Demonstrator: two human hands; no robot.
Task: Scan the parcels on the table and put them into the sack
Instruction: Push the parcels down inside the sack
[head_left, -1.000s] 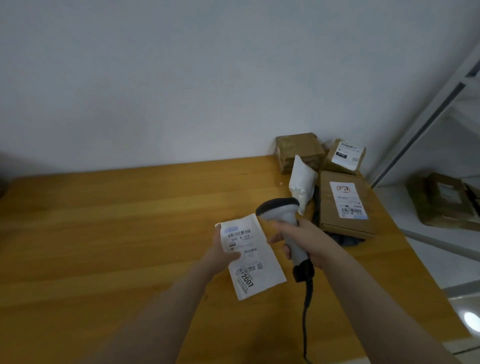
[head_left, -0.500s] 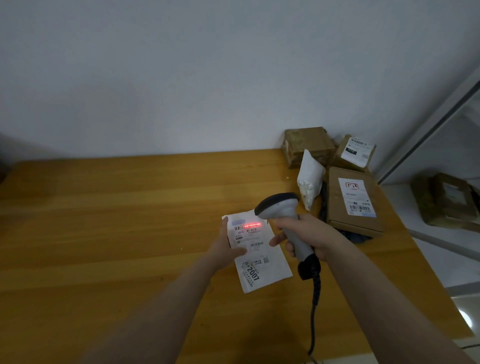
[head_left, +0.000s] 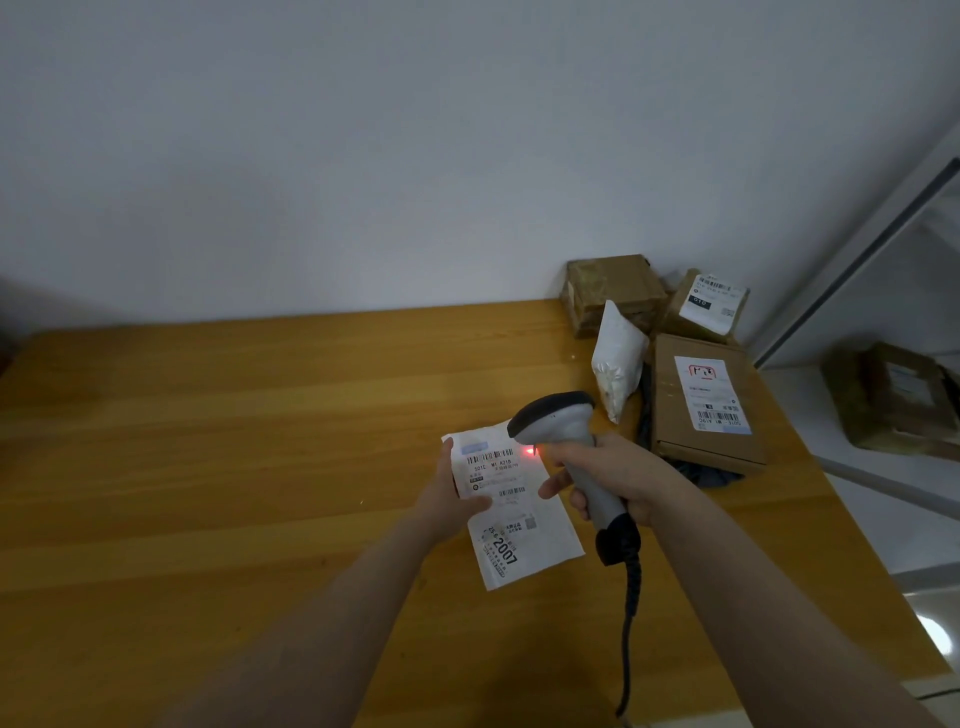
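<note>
My left hand (head_left: 451, 496) pinches the left edge of a flat white parcel (head_left: 524, 535) with a printed label, held just above the wooden table (head_left: 234, 441). My right hand (head_left: 618, 478) grips a grey handheld scanner (head_left: 563, 423) whose head points down at the label. A small red light spot shows at the right end of the label's top barcode. At the table's far right corner lie more parcels: a white pouch (head_left: 615, 361), a flat brown box with a label (head_left: 704, 400), a taped brown box (head_left: 613, 291) and a smaller labelled box (head_left: 709, 304). No sack is in view.
The scanner's black cable (head_left: 629, 623) hangs down toward the table's front edge. A plain wall stands behind the table. To the right, beyond the table edge, a brown package (head_left: 893, 400) lies on a lower white surface beside a metal frame.
The red scan line that lay across the top barcode has shrunk to a spot at its right end. Both hands, the parcel and the scanner have stayed almost in place.
</note>
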